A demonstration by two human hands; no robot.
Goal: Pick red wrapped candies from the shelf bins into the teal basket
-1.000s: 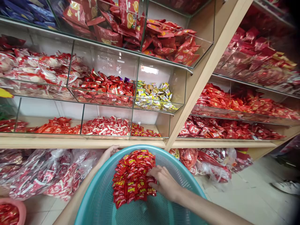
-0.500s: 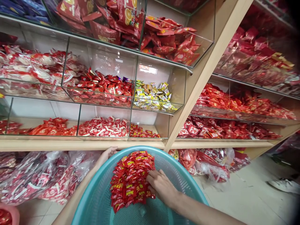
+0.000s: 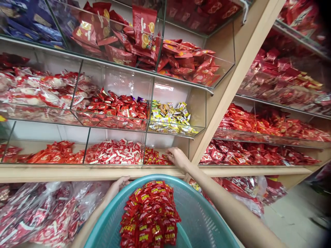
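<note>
A teal plastic basket [image 3: 207, 210] stands below the shelf front, with a heap of small red candy packets [image 3: 152, 213] with yellow lettering inside. My left hand [image 3: 120, 184] is at the basket's far left rim, its fingers bent against the rim, close under the wooden shelf edge. My right hand [image 3: 178, 158] reaches over the basket into the bottom shelf compartment. Its fingers are slightly apart at the right end of a low pile of similar red packets [image 3: 153, 156]. I see nothing held in it, though its palm side is hidden.
Glass-fronted compartments hold red-and-white sweets [image 3: 116, 151], yellow-wrapped sweets [image 3: 170, 117] and larger red packets [image 3: 191, 62]. A wooden upright [image 3: 222, 103] divides the shelving. Filled clear plastic bags [image 3: 51, 210] lie beneath the shelf, both sides of the basket.
My right hand has left the packet heap in the basket and moved up and forward into the shelf compartment. My left hand stays at the rim. The view has tilted slightly upward.
</note>
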